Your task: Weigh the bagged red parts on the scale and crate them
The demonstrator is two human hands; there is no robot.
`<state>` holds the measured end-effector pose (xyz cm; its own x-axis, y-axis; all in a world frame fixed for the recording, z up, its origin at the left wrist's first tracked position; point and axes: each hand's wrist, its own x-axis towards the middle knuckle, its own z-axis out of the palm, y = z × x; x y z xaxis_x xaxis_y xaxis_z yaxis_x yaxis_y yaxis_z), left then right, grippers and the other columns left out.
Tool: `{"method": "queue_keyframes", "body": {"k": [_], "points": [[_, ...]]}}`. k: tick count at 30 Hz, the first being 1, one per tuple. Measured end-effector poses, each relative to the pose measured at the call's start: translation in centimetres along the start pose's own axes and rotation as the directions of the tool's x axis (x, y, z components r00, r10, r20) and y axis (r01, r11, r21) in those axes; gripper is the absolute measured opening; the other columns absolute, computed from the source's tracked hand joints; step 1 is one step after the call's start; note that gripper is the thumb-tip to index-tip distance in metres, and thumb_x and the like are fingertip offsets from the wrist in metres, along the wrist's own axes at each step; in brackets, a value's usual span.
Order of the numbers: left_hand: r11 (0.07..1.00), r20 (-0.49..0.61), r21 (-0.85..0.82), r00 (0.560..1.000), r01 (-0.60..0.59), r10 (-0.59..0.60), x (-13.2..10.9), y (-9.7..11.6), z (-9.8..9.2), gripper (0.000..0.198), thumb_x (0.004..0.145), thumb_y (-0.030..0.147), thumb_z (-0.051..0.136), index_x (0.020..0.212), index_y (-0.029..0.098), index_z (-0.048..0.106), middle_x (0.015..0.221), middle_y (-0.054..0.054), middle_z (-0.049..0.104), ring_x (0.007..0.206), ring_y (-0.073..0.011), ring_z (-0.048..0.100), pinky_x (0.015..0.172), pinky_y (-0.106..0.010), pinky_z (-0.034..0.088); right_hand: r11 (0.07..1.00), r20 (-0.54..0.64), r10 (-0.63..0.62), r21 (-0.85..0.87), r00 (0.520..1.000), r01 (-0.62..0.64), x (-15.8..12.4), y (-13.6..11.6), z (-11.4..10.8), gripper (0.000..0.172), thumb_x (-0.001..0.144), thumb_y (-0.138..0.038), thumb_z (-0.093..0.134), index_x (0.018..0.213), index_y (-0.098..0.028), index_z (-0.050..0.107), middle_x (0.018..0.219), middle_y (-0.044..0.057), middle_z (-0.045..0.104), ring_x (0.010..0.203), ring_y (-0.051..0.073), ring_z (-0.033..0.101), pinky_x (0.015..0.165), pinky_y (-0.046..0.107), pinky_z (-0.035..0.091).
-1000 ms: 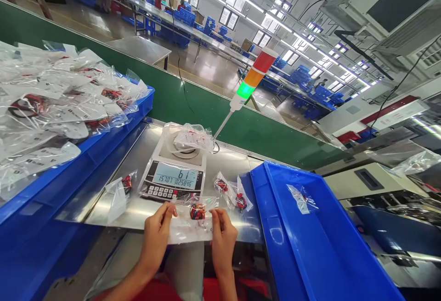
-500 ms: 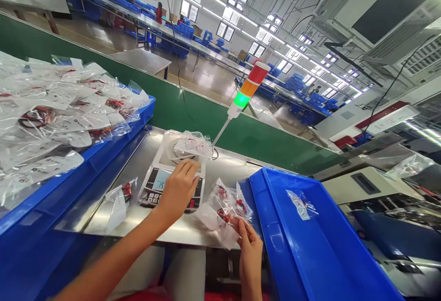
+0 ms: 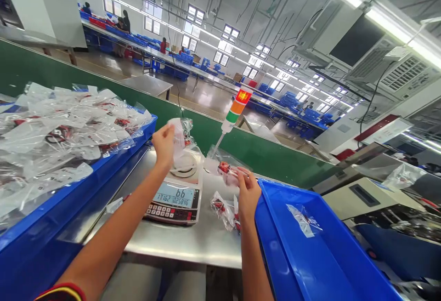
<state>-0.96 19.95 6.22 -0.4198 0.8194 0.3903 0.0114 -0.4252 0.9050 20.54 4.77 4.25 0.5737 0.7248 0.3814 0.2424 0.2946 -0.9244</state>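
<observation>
Pinching a bag (image 3: pixel 179 139) in each hand above the desk (image 3: pixel 182 246).
The left hand (image 3: pixel 163 145) pinches that clear bag up over the scale (image 3: pixel 174 204). The right hand (image 3: pixel 248 195) pinches a bag with a red thing in it (image 3: pixel 227 172), just beside the blue bin (image 3: pixel 310 246). Another bag (image 3: pixel 222 211) lies on the desk below.

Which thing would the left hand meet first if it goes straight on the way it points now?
The left hand holds a clear plastic bag; past that bag it would probably meet the green panel behind the steel bench first, though the depth is hard to judge.
</observation>
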Motion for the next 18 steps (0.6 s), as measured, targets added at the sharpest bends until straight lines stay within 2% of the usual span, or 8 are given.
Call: {"method": "queue_keyframes", "body": {"k": [3, 6, 8, 10, 12, 13, 15, 18], "points": [[0.894, -0.158, -0.424, 0.96, 0.144, -0.23, 3.1, 2.4, -5.6, 0.02, 0.083, 0.033, 0.075, 0.084, 0.015, 0.067, 0.078, -0.002, 0.068, 0.071, -0.0183, 0.067, 0.065, -0.025, 0.056, 0.99, 0.234, -0.137, 0.056, 0.963, 0.127, 4.5, 0.2, 5.5, 0.037, 0.082, -0.052, 0.066, 0.094, -0.019, 0.075, 0.102, 0.01, 0.077, 0.1, 0.03, 0.071, 0.094, 0.043, 0.052], [0.898, -0.342, -0.44, 0.927, -0.017, -0.15, 4.9, 4.9, -12.0, 0.021, 0.079, 0.033, 0.077, 0.083, 0.015, 0.066, 0.079, -0.001, 0.067, 0.066, -0.0138, 0.063, 0.059, -0.021, 0.051, 0.987, 0.489, -0.125, -0.023, 0.863, 0.156, 6.5, 2.5, 8.7, 0.035, 0.075, -0.053, 0.065, 0.086, -0.022, 0.078, 0.108, 0.009, 0.077, 0.111, 0.034, 0.067, 0.103, 0.049, 0.046], [0.93, -0.471, -0.298, 0.88, -0.217, 0.054, 5.9, 6.5, -16.1, 0.02, 0.083, 0.034, 0.072, 0.087, 0.014, 0.069, 0.086, -0.003, 0.07, 0.072, -0.0138, 0.064, 0.065, -0.023, 0.053, 0.976, 0.567, -0.107, -0.098, 0.817, 0.197, 6.9, 4.6, 9.0, 0.033, 0.073, -0.052, 0.063, 0.082, -0.024, 0.079, 0.114, 0.008, 0.076, 0.118, 0.036, 0.063, 0.109, 0.053, 0.04], [0.913, -0.545, -0.043, 0.775, -0.406, 0.319, 7.3, 7.9, -19.6, 0.025, 0.088, 0.036, 0.065, 0.095, 0.012, 0.072, 0.099, -0.005, 0.074, 0.087, -0.0163, 0.068, 0.083, -0.028, 0.055, 0.969, 0.561, -0.1, -0.134, 0.822, 0.209, 6.8, 6.6, 8.0, 0.035, 0.074, -0.051, 0.059, 0.086, -0.025, 0.079, 0.118, 0.008, 0.075, 0.12, 0.037, 0.062, 0.112, 0.056, 0.037], [0.835, -0.511, 0.273, 0.663, -0.478, 0.547, 9.0, 8.5, -22.2, 0.036, 0.096, 0.037, 0.054, 0.113, 0.011, 0.072, 0.119, -0.006, 0.072, 0.111, -0.0193, 0.066, 0.104, -0.036, 0.048, 0.973, 0.542, -0.079, -0.142, 0.837, 0.184, 6.6, 8.0, 6.1, 0.038, 0.077, -0.051, 0.057, 0.092, -0.024, 0.079, 0.122, 0.01, 0.073, 0.121, 0.037, 0.062, 0.112, 0.056, 0.038], [0.784, -0.442, 0.428, 0.652, -0.45, 0.616, 9.9, 8.5, -23.1, 0.042, 0.1, 0.037, 0.045, 0.123, 0.01, 0.068, 0.131, -0.006, 0.067, 0.123, -0.0205, 0.06, 0.111, -0.041, 0.041, 0.974, 0.535, -0.07, -0.146, 0.842, 0.174, 6.4, 8.4, 4.9, 0.038, 0.079, -0.051, 0.057, 0.095, -0.024, 0.079, 0.124, 0.01, 0.072, 0.122, 0.036, 0.062, 0.112, 0.056, 0.039], [0.684, -0.271, 0.646, 0.735, -0.34, 0.622, 11.6, 7.4, -24.0, 0.048, 0.105, 0.038, 0.034, 0.131, 0.01, 0.063, 0.144, -0.007, 0.058, 0.14, -0.0239, 0.046, 0.121, -0.051, 0.026, 0.974, 0.515, -0.061, -0.157, 0.855, 0.164, 6.0, 8.7, 2.5, 0.038, 0.083, -0.05, 0.058, 0.1, -0.024, 0.078, 0.126, 0.011, 0.071, 0.125, 0.035, 0.06, 0.113, 0.054, 0.039], [0.664, -0.068, 0.711, 0.917, -0.232, 0.393, 13.1, 4.3, -23.3, 0.047, 0.101, 0.051, 0.048, 0.103, 0.011, 0.072, 0.126, -0.016, 0.069, 0.135, -0.0353, 0.051, 0.119, -0.069, 0.019, 0.966, 0.452, -0.051, -0.202, 0.891, 0.158, 5.6, 8.6, -1.2, 0.038, 0.084, -0.05, 0.058, 0.101, -0.023, 0.077, 0.127, 0.011, 0.071, 0.126, 0.034, 0.059, 0.113, 0.053, 0.039]]}}
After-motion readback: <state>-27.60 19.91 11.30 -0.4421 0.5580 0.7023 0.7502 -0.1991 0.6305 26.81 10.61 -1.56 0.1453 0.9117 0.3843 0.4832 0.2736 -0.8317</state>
